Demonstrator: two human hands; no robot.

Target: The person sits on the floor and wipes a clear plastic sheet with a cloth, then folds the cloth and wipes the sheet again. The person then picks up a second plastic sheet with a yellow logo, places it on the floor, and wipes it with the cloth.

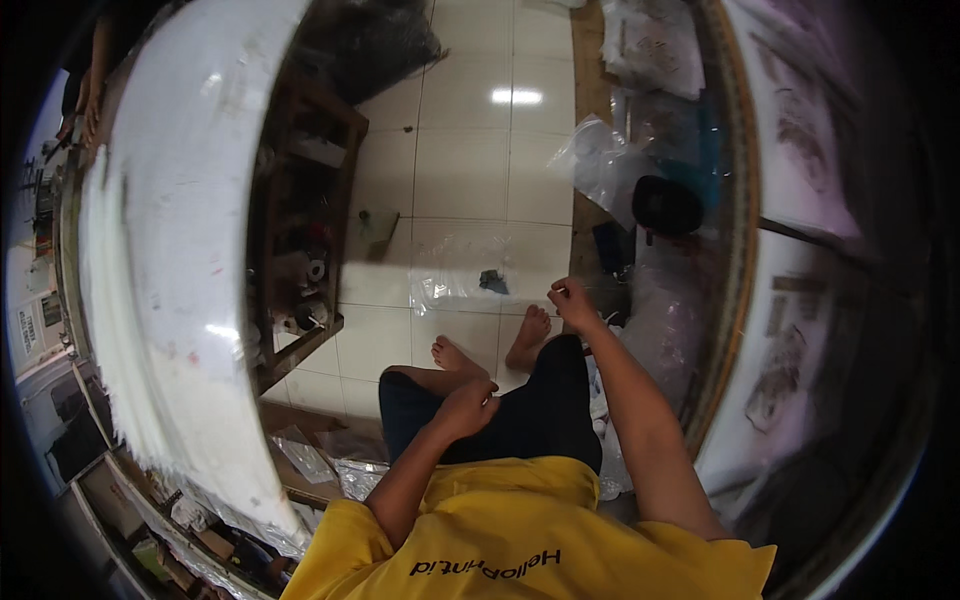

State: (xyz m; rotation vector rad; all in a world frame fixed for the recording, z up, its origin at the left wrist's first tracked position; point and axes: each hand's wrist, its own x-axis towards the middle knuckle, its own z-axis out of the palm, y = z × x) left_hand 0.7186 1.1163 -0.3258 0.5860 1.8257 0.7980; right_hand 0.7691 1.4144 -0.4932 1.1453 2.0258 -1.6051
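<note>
Lying: clear plastic sheet (445,272), ahead of left hand (467,408), left of right hand (572,303)
Hands: both loosely curled; cannot tell if holding

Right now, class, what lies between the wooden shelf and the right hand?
In the head view: a clear plastic sheet and dark scrap, over floor tiles.

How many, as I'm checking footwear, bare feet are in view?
2: the left foot beyond the left hand, and the right foot left of the right hand. Others may be hidden.
</note>
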